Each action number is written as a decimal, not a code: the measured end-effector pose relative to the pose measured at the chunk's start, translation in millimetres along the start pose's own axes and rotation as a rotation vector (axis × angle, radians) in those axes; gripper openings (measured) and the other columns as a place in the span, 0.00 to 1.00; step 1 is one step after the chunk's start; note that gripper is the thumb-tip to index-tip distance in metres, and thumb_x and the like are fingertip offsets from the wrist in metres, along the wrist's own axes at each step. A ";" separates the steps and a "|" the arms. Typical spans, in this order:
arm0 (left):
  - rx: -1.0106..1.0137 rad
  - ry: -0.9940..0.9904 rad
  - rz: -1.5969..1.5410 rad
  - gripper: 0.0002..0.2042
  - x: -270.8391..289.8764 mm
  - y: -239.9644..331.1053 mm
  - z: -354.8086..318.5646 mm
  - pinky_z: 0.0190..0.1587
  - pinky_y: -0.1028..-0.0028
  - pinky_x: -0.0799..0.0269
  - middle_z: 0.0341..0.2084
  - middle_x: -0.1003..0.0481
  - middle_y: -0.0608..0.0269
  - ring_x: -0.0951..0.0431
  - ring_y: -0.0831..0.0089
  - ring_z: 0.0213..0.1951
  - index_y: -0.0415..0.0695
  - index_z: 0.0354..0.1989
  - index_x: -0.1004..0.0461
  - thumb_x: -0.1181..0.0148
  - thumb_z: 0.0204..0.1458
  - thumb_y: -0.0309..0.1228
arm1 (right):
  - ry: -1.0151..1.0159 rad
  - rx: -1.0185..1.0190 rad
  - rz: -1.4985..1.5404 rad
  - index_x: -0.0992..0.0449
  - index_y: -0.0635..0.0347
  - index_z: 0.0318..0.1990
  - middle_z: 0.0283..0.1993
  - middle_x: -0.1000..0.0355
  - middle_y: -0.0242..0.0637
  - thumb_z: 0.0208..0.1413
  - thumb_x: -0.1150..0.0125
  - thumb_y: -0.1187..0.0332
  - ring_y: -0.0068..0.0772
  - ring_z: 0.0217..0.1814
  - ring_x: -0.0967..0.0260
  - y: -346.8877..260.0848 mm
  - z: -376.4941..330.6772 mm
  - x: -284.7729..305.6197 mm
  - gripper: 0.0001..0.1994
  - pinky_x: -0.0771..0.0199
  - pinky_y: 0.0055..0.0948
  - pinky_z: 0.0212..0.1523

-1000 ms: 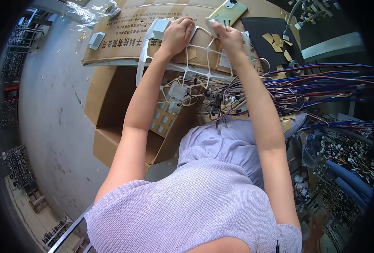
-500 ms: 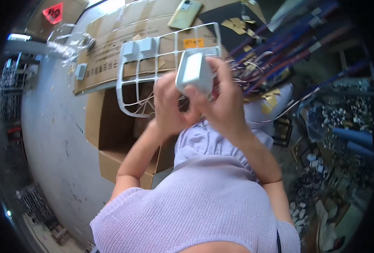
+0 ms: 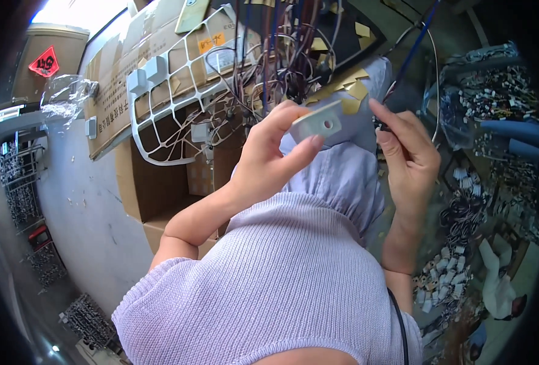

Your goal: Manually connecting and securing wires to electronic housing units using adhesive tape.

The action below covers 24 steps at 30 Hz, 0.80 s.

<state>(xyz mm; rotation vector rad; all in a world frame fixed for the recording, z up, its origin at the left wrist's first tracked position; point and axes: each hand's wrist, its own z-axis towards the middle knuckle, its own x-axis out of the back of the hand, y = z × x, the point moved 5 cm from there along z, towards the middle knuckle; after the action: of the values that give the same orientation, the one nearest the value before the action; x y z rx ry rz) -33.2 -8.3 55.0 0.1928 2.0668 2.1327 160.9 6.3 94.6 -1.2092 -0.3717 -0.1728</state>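
The left hand (image 3: 269, 161) now pinches a small white plate with a hole (image 3: 317, 125), lifted clear of the white wire rack (image 3: 160, 103) behind it; the right hand (image 3: 406, 152), beside the plate, has closed on a thin dark wire (image 3: 412, 55).

plate (image 3: 317, 123) between both hands | wire rack (image 3: 172, 97) left, over open box (image 3: 160, 182) | cables (image 3: 269, 55) behind plate

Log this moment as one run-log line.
left hand: pinches small white plate with hole | right hand: grips dark wire end | white wire grid on cardboard box behind
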 end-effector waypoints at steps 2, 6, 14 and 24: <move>-0.026 -0.018 0.048 0.12 -4.3 -2.0 7.0 0.43 0.77 0.38 0.31 0.32 0.63 0.32 0.75 0.37 0.36 0.43 0.27 0.40 0.51 0.27 | 0.009 -0.023 -0.043 0.26 0.61 0.53 0.33 0.32 0.32 0.56 0.42 0.75 0.20 0.30 0.40 -0.5 -0.6 2.8 0.16 0.39 0.17 0.31; -0.060 -0.035 0.161 0.13 -12.8 0.2 11.5 0.42 0.76 0.38 0.32 0.33 0.62 0.32 0.74 0.36 0.35 0.43 0.27 0.39 0.50 0.26 | -0.098 -0.069 -0.001 0.29 0.62 0.56 0.36 0.35 0.36 0.55 0.41 0.74 0.28 0.34 0.37 13.6 -1.9 1.9 0.20 0.36 0.22 0.34; -0.105 -0.026 0.314 0.15 -20.4 -1.4 23.1 0.38 0.74 0.34 0.30 0.33 0.60 0.31 0.70 0.33 0.34 0.43 0.28 0.39 0.46 0.24 | -0.187 -0.011 -0.015 0.27 0.65 0.51 0.34 0.35 0.37 0.53 0.41 0.73 0.30 0.30 0.38 16.2 2.3 6.6 0.17 0.36 0.22 0.32; -0.062 -0.083 0.432 0.16 -26.6 5.9 35.1 0.38 0.73 0.33 0.32 0.31 0.57 0.28 0.66 0.34 0.35 0.43 0.27 0.38 0.45 0.26 | 0.052 -0.065 0.058 0.20 0.62 0.37 0.31 0.28 0.35 0.45 0.34 0.80 0.27 0.32 0.30 27.4 9.5 6.3 0.09 0.30 0.22 0.32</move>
<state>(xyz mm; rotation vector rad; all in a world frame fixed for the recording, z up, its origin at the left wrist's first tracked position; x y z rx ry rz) -0.1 20.3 62.7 0.7689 2.0524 2.3666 173.9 25.3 75.8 -1.2755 -0.2873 -0.1674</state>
